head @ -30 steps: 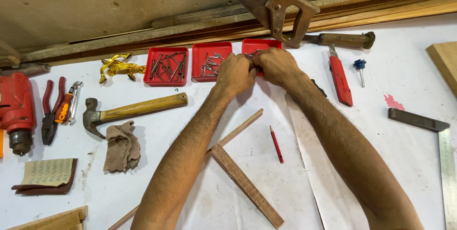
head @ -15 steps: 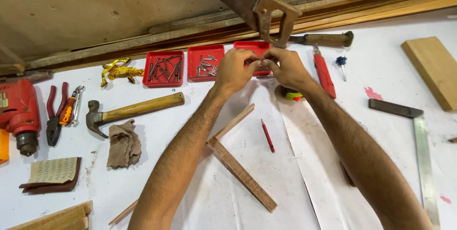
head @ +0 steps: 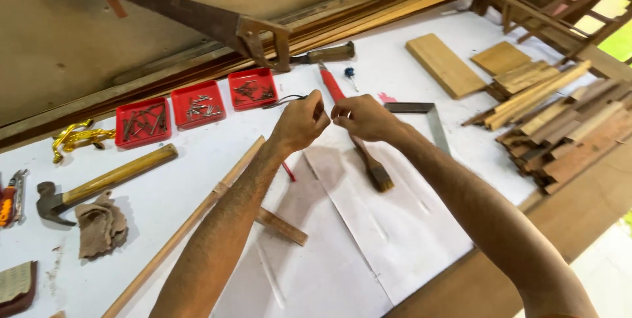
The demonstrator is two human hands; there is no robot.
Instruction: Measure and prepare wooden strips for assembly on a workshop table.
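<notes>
My left hand [head: 299, 122] and my right hand [head: 363, 118] meet fingertip to fingertip above the white table [head: 197, 153]. Both pinch something small between them; it is too small to identify. A thin dark wire-like piece [head: 282, 101] curves out from beside my left thumb. Three red trays [head: 198, 103] with nails and screws lie just beyond my left hand. A red-handled tool [head: 331, 83] lies behind my hands, and a brush [head: 374, 170] lies under my right wrist. A long wooden strip [head: 191, 220] runs under my left forearm, next to a red pencil [head: 288, 172].
A rusty handsaw [head: 197, 16] leans at the back, with a wooden-handled chisel [head: 326, 54] near it. At the left lie a hammer [head: 99, 183], a cloth [head: 99, 227] and a gold-coloured fitting [head: 78, 137]. To the right are a try square [head: 429, 117], a plank [head: 444, 64] and stacked wood offcuts [head: 559, 120].
Both hands have drawn back from the rightmost red tray towards me, still pinched together. The view has swung right, bringing the plank and wood stack into sight.
</notes>
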